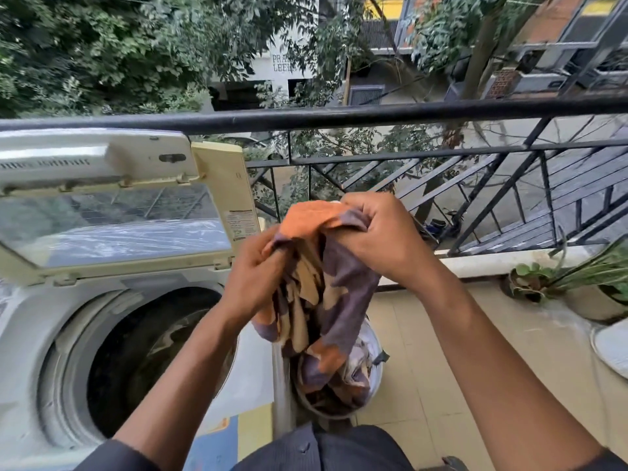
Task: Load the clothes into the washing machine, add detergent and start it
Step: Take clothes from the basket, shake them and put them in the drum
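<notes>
An orange, purple and cream patterned cloth (333, 294) hangs in the air between my hands, just right of the washing machine (30, 334). My left hand (255, 270) grips its left side and my right hand (377, 232) grips its top edge a little higher. The cloth's lower end trails into a round laundry basket (373, 372) on the floor, where more clothes lie. The top-loading machine stands at the left with its lid (112, 215) raised and its dark drum (142, 362) open. No detergent is in view.
A black metal railing (339, 115) runs across the balcony behind the machine and basket. Potted plants (577, 283) stand on the tiled floor at the right, beside a white object at the frame edge. Trees and buildings lie beyond.
</notes>
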